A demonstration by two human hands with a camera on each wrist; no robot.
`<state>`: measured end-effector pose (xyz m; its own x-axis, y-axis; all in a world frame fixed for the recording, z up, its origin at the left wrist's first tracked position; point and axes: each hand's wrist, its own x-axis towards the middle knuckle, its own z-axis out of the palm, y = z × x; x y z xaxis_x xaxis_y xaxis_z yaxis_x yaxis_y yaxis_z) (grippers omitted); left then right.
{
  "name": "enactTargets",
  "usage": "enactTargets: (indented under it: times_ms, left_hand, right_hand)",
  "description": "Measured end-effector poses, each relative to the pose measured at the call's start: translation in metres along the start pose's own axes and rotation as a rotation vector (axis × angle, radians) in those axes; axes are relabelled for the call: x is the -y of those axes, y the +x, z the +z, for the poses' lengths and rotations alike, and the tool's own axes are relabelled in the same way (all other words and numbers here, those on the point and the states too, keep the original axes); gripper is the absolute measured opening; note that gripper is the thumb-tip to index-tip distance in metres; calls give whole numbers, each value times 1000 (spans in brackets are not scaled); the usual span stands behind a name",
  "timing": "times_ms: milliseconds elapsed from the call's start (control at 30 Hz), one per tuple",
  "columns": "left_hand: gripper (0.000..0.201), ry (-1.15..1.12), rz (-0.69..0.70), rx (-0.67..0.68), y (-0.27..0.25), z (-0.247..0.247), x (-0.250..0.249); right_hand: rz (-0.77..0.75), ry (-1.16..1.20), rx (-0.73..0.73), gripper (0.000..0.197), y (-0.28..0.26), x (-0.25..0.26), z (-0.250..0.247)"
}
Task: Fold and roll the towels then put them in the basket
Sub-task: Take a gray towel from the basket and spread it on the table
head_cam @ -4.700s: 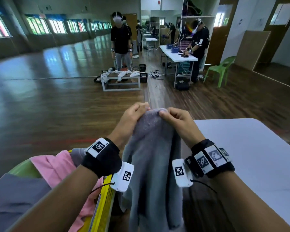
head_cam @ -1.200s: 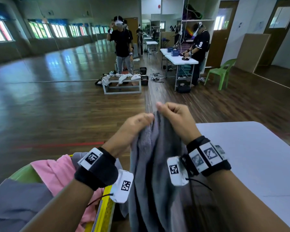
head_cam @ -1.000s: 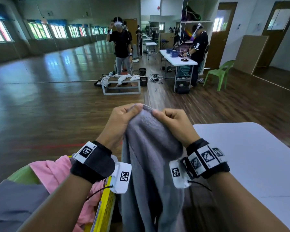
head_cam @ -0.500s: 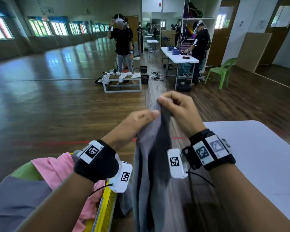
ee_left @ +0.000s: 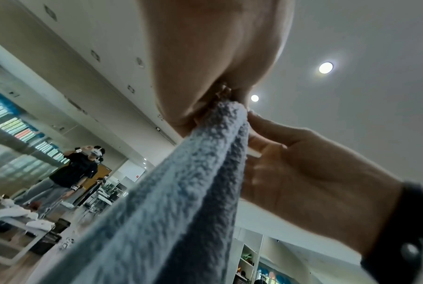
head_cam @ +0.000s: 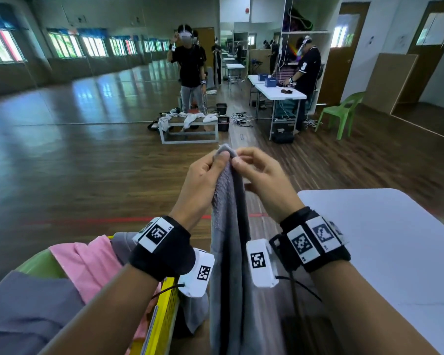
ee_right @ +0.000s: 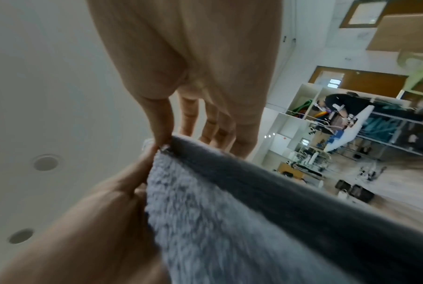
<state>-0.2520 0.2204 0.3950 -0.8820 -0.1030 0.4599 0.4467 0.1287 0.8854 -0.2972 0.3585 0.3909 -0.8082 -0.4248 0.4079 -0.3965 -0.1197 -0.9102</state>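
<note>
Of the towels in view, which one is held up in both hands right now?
The grey towel, pinched at its top edge by the left hand and right hand. The pink towel lies in the yellow basket.

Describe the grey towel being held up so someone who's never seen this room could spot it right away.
Find the white table at the right foreground; just left of it, two hands are raised together. The left hand and right hand pinch the top of the grey towel, which hangs straight down between the wrists. Unlike the pink cloth heaped beside the yellow basket, it hangs in the air.
</note>
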Motion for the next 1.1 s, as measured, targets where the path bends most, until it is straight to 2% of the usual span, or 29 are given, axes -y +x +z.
enactTargets:
  times_ms: [67,200,300,467,533,600,633,667,767,800,833,900,933,1000,1033,1100]
  left_hand:
    - [29,-27,-3,-50,1,0,-2]
    - [29,80,35,-30,-1,-1,1]
    - [28,23,0,-43,-3,-3,5]
    - [29,186,125,-197,5,-6,-4]
    - [26,233,119,-311,21,-17,-12]
    - [25,175,84,-430,37,-34,-20]
    - [28,150,62,-431,41,-39,-23]
    - [33,167,31,-376,39,-40,-24]
    - [50,213,-78,19,14,-18,-8]
    - [46,189,-97,116,5,-11,-4]
    - [36,158,-80,146,0,-8,0]
    - [16,102,-19,44,5,-11,-2]
    - [14,62,-6,-21,10,-17,-6]
    - [15,-54,-32,-100,18,-25,-12]
    - [18,-84,-46,-100,18,-24,-10]
    - [29,1,-48,-43,14,-20,0]
  right_hand:
    - [16,27,2,10,-6,-7,8]
    - [-35,30,-66,18,-3,-3,7]
    - [-56,-12,-50,17,2,4,5]
    - [-1,42,-56,15,0,-1,11]
    - [22,44,-60,19,-11,-16,11]
    - [1,37,-115,17,-24,-31,10]
    - [-13,41,-153,15,-28,-33,9]
    - [-29,51,-180,13,-28,-31,6]
    - [-124,22,-176,10,-12,-9,-1]
    - [-158,5,-176,9,-5,-2,-2]
    - [-176,6,-176,8,-1,1,-2]
    - [-134,45,-153,9,-4,-4,0]
    - [-99,49,-128,10,-10,-11,2]
    - [-56,36,-117,10,-23,-22,4]
    - [-57,44,-138,10,-25,-23,5]
    - [-97,53,-172,11,-18,-16,4]
